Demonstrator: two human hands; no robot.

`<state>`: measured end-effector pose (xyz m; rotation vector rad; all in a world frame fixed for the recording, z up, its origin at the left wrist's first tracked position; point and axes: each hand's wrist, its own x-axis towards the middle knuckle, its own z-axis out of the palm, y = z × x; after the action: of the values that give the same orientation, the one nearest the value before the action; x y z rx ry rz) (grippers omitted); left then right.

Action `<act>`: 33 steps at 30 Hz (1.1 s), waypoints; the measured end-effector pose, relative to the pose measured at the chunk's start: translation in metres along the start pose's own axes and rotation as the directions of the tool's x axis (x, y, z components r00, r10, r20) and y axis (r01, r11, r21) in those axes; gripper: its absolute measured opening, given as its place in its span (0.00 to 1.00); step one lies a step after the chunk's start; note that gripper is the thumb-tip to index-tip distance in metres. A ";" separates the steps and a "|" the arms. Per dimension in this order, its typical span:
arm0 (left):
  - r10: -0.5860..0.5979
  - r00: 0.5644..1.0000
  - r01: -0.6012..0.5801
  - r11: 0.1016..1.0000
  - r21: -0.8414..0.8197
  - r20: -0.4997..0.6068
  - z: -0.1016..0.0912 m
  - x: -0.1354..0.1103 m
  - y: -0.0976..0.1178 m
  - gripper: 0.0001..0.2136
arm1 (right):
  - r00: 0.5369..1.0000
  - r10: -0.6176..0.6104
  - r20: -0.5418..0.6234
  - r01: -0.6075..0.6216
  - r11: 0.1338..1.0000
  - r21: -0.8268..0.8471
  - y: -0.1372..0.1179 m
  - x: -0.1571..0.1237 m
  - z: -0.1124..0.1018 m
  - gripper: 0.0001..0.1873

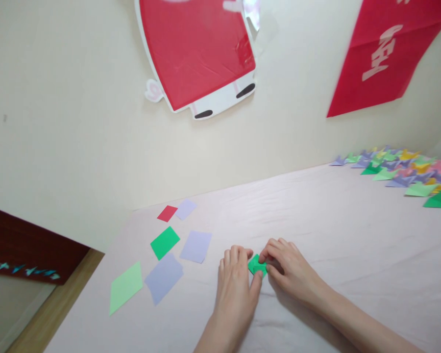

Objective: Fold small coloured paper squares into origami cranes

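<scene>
A small folded piece of green paper (256,264) lies on the pale cloth between both hands. My left hand (235,282) rests to its left, thumb tip pressing the paper's lower edge and index finger curled by its upper left side. From the right, my right hand (290,269) pinches the paper's right edge between thumb and index finger, hiding that corner. The other fingers of my right hand are bent above the cloth. Fold lines show on the paper, but its exact shape is partly covered.
Left of my hands lie flat paper sheets: red (167,213), dark green (165,242), light green (126,287) and several lilac ones (164,278). Folded colourful paper pieces (400,179) crowd the far right. Behind stands a wall (290,132) with red decorations (202,49).
</scene>
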<state>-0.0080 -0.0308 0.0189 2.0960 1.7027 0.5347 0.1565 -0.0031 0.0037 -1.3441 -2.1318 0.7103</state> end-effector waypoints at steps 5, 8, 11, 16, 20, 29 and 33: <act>-0.001 1.000 -0.002 0.995 -0.101 -0.029 0.001 0.000 -0.001 0.13 | 0.998 -0.039 -0.050 0.040 0.999 0.004 0.000 -0.005 -0.002 0.10; -0.045 0.999 0.037 0.961 -0.273 -0.024 0.004 0.001 -0.007 0.14 | 0.996 -0.028 -0.080 0.027 1.000 -0.011 0.001 -0.006 0.000 0.09; -0.114 0.993 0.105 0.871 -0.480 0.011 0.005 0.002 -0.011 0.13 | 0.998 -0.011 -0.062 0.012 1.000 0.020 0.002 -0.006 0.003 0.08; -0.103 0.994 0.091 0.675 -0.732 0.029 0.003 0.015 -0.004 0.10 | 0.992 -0.084 -0.098 0.107 0.958 0.266 0.005 -0.004 0.001 0.02; -0.036 0.995 -0.027 0.782 -0.623 -0.088 0.004 0.028 -0.002 0.05 | 0.949 -0.199 -0.245 0.251 0.947 0.200 0.011 -0.001 -0.007 0.06; 0.388 0.921 -0.387 0.921 0.042 -0.041 0.010 -0.002 -0.015 0.15 | 0.908 -0.417 -0.044 0.334 0.781 -0.527 0.021 -0.001 -0.008 0.10; 0.462 0.887 -0.457 0.873 0.172 0.015 0.008 -0.012 -0.021 0.18 | 0.909 -0.407 0.087 0.416 0.875 -0.247 0.034 0.001 -0.018 0.09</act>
<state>-0.0239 -0.0396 0.0009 2.6512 1.2897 0.5667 0.1898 0.0129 -0.0062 -0.9433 -2.4926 0.2856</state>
